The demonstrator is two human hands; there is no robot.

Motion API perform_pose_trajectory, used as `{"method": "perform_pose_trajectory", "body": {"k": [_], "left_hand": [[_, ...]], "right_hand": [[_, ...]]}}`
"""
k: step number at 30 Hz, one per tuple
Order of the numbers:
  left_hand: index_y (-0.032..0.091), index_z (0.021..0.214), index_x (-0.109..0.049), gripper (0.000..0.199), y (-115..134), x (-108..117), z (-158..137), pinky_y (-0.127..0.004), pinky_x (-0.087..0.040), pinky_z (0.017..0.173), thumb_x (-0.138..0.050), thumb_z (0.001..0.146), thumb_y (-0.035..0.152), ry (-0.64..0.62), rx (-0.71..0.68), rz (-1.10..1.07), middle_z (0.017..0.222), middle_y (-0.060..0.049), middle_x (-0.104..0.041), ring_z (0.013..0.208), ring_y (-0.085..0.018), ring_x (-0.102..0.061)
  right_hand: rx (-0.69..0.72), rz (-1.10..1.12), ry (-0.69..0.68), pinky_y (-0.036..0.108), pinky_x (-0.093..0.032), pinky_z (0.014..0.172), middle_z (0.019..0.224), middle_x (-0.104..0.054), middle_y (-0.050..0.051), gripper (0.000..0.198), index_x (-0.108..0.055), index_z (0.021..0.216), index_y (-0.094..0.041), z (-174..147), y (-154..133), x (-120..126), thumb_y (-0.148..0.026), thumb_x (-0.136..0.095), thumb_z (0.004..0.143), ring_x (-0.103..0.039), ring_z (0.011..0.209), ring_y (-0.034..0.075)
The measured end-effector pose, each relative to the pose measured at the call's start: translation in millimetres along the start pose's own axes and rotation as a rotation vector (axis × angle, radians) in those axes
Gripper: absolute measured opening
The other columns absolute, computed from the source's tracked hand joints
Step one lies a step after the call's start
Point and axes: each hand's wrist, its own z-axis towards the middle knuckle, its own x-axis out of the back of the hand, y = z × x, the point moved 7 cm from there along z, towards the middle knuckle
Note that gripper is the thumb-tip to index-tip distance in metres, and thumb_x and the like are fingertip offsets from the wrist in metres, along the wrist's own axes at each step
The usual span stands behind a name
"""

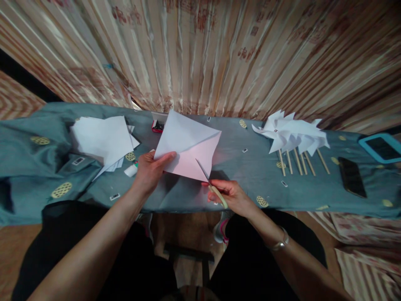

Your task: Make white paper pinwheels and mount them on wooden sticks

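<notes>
My left hand is closed on the left edge of a white sheet of paper, thumb on top. Diagonal crease lines cross the sheet, and its lower right part looks pinkish. In my right hand is a pair of scissors with pale yellow handles. A blade lies over the sheet's lower right corner, pointing toward the middle; the other blade is hidden. Close to my left hand lies a small white tube or bottle with a green part, partly covered.
White paper sheets are stacked on the left of the cloth-covered table. A small red box of dark bits sits behind the sheet. To the right lie several paper pinwheels on sticks, a phone and a blue-framed tablet.
</notes>
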Motion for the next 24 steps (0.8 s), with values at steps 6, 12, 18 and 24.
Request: {"method": "perform_pose_trajectory", "body": {"k": [6, 12, 18, 24], "left_hand": [[0.015, 0.067, -0.072, 0.019, -1.9, -0.1, 0.2, -0.022, -0.041, 0.044, -0.081, 0.055, 0.028, 0.008, 0.000, 0.022, 0.063, -0.003, -0.069, 0.050, -0.013, -0.056], [0.016, 0.065, -0.072, 0.018, -1.0, -1.9, -0.7, -0.021, -0.043, 0.046, -0.081, 0.055, 0.028, -0.010, 0.002, 0.013, 0.065, -0.004, -0.070, 0.052, -0.012, -0.057], [0.015, 0.068, -0.072, 0.022, 0.7, -0.3, -0.9, -0.022, -0.045, 0.047, -0.082, 0.055, 0.030, 0.007, -0.017, 0.026, 0.066, -0.003, -0.071, 0.052, -0.013, -0.058], [0.016, 0.067, -0.072, 0.021, 5.0, -0.3, -3.5, -0.022, -0.046, 0.049, -0.081, 0.056, 0.030, 0.023, -0.025, 0.053, 0.065, -0.003, -0.070, 0.053, -0.012, -0.058]], "right_hand": [[0.018, -0.035, -0.017, 0.019, -0.039, 0.049, 0.067, -0.057, -0.003, 0.049, -0.071, 0.100, -0.014, -0.9, -3.1, -1.6, -0.046, -0.082, 0.064, -0.051, 0.058, 0.006], [0.026, -0.077, -0.044, 0.020, -0.041, 0.052, 0.068, -0.059, -0.002, 0.049, -0.071, 0.101, -0.013, -1.3, -5.4, -1.5, -0.046, -0.080, 0.066, -0.051, 0.059, 0.007], [0.000, -0.056, -0.080, 0.023, -0.046, 0.058, 0.072, -0.063, 0.000, 0.052, -0.070, 0.110, -0.013, -3.5, -5.7, -0.9, -0.045, -0.079, 0.069, -0.053, 0.060, 0.008], [-0.005, -0.040, -0.064, 0.024, -0.050, 0.062, 0.072, -0.064, 0.000, 0.049, -0.071, 0.110, -0.014, -4.1, -3.1, -0.1, -0.041, -0.079, 0.069, -0.057, 0.062, 0.009]]}}
